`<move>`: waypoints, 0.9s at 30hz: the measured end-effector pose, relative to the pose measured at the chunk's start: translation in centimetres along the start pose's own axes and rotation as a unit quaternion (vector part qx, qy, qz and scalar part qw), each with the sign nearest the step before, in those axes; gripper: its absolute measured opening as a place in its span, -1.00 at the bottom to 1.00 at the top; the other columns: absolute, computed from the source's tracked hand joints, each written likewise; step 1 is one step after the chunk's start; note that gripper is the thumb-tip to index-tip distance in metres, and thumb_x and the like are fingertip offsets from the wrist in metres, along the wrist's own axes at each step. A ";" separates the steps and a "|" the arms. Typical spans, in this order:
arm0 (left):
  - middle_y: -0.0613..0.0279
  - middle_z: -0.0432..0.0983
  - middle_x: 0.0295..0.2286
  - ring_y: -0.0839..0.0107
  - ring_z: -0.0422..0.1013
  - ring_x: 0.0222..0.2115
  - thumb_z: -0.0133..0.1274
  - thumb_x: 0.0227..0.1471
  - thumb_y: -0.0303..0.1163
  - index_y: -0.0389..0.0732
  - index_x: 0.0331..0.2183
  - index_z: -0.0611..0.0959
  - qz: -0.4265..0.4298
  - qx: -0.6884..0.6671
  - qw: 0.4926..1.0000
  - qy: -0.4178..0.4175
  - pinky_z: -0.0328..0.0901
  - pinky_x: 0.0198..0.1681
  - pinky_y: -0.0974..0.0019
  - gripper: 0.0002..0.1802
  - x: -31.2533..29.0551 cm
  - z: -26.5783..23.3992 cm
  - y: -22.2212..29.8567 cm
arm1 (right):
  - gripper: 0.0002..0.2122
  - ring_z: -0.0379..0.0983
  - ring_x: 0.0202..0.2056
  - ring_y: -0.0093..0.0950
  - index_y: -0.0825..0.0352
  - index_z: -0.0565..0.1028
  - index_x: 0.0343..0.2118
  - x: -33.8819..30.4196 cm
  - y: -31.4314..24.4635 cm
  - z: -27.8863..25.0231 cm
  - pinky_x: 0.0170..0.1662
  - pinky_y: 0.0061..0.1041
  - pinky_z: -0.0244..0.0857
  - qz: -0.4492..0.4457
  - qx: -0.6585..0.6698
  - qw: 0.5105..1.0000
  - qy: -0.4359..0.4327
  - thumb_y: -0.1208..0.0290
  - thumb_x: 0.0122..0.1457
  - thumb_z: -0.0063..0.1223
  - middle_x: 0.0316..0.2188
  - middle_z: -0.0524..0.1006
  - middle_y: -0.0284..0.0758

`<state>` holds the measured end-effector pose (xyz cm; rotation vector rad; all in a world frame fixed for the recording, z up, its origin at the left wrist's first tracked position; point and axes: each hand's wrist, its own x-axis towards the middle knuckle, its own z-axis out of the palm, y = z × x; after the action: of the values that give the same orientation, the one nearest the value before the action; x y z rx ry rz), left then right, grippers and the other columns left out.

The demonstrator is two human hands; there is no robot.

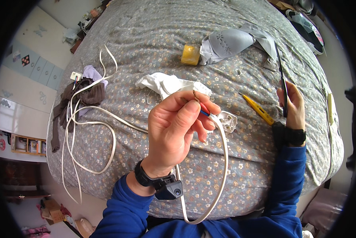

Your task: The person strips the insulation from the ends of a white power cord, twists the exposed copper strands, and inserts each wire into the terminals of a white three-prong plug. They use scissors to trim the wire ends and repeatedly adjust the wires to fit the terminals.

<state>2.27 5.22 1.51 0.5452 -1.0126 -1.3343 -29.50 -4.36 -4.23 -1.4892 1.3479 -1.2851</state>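
Two coloured inner wires, one red and one blue, are already showing bare strands at the end of the flat white cable (224, 158), so the sheath looks stripped. I am pinching that end in my left hand (174, 131), fingers closed on it, just above the white plug (228, 119) lying on the bed (154, 47). My right hand (292, 106), right of the plug, is gripping dark scissors (282, 81), I think. Wiring the plug is not yet done.

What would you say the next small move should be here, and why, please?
Probably bring the scissors in the right hand over to the cable end: the left hand pinches it with bare strands sticking up, while the blades stand well apart from it.
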 end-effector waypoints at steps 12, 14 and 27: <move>0.00 0.61 -0.34 0.51 0.53 -0.51 0.00 0.24 -0.40 -0.34 -0.14 0.55 0.013 0.060 0.998 0.010 0.43 -0.50 0.51 -0.77 -0.2 0.1 -0.4 | -0.54 0.29 -0.31 -0.68 0.44 0.41 -0.01 -2.5 -3.2 3.3 -0.18 -0.68 0.21 -0.001 0.121 0.988 -0.097 0.29 0.09 0.23 -0.34 0.38 -0.46; -0.01 0.60 -0.38 0.50 0.49 -0.59 0.02 0.21 -0.38 -0.31 -0.14 0.55 0.018 0.109 0.994 0.017 0.43 -0.53 0.49 -0.76 -0.2 0.2 -0.5 | -0.51 0.29 -0.37 -0.68 0.43 0.41 -0.06 -3.6 -4.3 4.4 -0.26 -0.67 0.19 0.012 0.153 0.981 -0.120 0.17 0.07 0.25 -0.38 0.39 -0.47; 0.06 0.60 -0.36 0.52 0.52 -0.53 0.04 0.18 -0.48 -0.32 -0.07 0.51 -0.041 0.136 0.990 -0.004 0.44 -0.48 0.51 -0.73 -0.5 0.8 -1.9 | -0.66 0.55 -0.38 -0.57 0.34 0.31 -0.14 -8.2 -7.9 7.8 -0.24 -0.63 0.38 0.199 0.350 0.877 -0.262 0.60 0.06 0.21 -0.47 0.60 -0.33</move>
<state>0.56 5.47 0.19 0.7930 -1.1984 -1.2779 -19.61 4.26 0.00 -0.8827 0.6599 -0.8642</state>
